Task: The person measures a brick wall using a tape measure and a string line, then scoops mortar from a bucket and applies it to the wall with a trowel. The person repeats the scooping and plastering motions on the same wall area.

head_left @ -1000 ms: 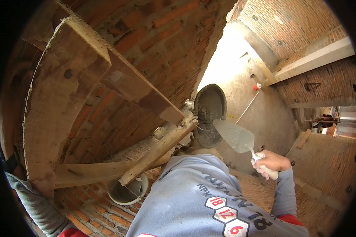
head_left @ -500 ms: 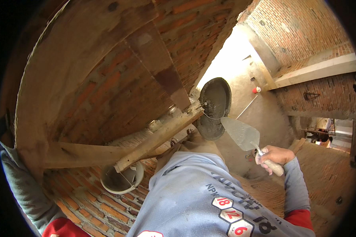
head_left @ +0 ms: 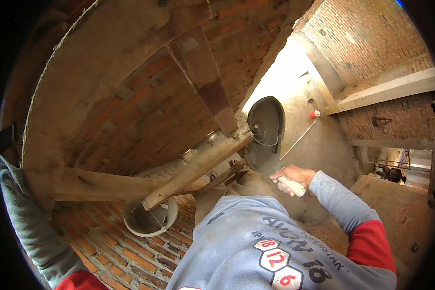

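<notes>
My right hand (head_left: pixel 295 178) is closed round the pale handle of a pointed trowel (head_left: pixel 266 163). The trowel's blade is in the near end of an oval dark basin (head_left: pixel 280 104), over the grey wet mortar (head_left: pixel 266 118) there; whether it digs in I cannot tell. A thin wire handle loops across the basin. On the left my grey sleeve (head_left: pixel 31 222) reaches up beside a curved plastered surface (head_left: pixel 48 121); my left hand itself is lost past the dark rim of the picture.
A wooden beam (head_left: pixel 198 169) slants from the basin to above a pale bucket (head_left: pixel 150 234). Another plank (head_left: pixel 106 186) joins it. Brick walls (head_left: pixel 116 241) rise on the left. A white rod (head_left: pixel 299 139) and a small red-and-white object (head_left: pixel 315 114) are beyond the basin.
My right hand has moved left and forward, bringing the trowel from the air beside the basin into its near end. My left arm has hardly moved.
</notes>
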Available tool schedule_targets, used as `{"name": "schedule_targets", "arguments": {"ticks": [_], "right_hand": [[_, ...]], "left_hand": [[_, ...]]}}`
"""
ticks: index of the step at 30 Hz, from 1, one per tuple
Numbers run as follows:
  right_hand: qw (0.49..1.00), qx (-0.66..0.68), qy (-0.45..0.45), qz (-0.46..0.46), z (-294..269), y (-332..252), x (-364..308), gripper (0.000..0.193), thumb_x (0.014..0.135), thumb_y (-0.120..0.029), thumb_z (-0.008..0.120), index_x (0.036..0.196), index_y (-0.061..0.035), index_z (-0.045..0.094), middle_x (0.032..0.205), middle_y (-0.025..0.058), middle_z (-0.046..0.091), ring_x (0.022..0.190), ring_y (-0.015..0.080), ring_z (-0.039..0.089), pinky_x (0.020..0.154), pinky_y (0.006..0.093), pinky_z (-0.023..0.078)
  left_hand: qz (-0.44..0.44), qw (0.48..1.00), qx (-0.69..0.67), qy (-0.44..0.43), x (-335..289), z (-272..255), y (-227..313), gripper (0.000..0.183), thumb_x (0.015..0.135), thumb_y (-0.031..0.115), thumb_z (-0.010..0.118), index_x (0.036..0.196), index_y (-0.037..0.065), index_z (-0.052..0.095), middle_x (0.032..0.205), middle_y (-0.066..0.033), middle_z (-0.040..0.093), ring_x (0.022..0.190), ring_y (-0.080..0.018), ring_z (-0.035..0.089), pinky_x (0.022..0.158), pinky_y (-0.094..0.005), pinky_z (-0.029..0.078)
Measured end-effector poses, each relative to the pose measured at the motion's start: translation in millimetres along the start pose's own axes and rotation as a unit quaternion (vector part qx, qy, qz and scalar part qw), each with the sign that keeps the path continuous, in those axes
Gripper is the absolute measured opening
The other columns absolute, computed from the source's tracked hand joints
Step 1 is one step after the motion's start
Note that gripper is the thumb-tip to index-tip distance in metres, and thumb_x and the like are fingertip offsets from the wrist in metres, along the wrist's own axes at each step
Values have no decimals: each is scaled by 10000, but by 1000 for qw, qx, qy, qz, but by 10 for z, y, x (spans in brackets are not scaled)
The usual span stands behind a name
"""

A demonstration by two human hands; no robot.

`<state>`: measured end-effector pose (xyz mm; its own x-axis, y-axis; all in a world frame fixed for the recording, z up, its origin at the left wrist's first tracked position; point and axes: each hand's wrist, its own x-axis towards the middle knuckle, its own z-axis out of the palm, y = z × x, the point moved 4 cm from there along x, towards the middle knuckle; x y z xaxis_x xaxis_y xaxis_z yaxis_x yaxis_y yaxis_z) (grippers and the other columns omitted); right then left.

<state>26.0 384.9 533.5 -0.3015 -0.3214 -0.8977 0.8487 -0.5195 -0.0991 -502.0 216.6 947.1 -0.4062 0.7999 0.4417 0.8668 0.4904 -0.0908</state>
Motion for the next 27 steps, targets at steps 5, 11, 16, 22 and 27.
{"name": "schedule_targets", "arguments": {"ticks": [5,11,16,22,27], "right_hand": [[970,217,-99,-44,-161,211,509,265,1046,-365,628,906,-161,534,643,3,551,437,124,515,371,321,474],[959,206,-149,-126,-248,584,675,237,1044,-330,627,913,-159,526,632,8,531,427,142,521,381,335,477],[956,201,-148,-154,-128,541,643,227,1036,-313,630,905,-153,535,632,9,537,443,150,535,381,337,456],[907,334,-179,-181,390,404,760,261,1026,-337,646,879,-167,512,626,-15,514,449,144,484,440,341,447],[915,295,-181,-207,231,431,1050,302,1011,-372,669,869,-172,492,654,0,534,489,139,537,487,355,473]], "left_hand": [[-2,1000,5,-2,23,-28,-10,191,957,139,734,1114,32,744,1071,-110,765,1028,-203,711,928,-344,529],[5,1000,18,-2,125,41,-33,196,959,143,734,1119,31,744,1073,-109,766,1030,-203,710,932,-342,528],[26,999,44,1,307,135,-119,200,961,146,733,1123,30,744,1074,-107,766,1032,-203,709,935,-340,526],[-35,999,13,-26,236,160,-66,209,968,181,724,1103,24,752,1081,-106,765,1019,-216,704,929,-349,518],[-52,998,-12,-41,250,187,-133,257,978,257,720,1122,45,751,1114,-138,758,1016,-221,703,944,-373,512]]}}
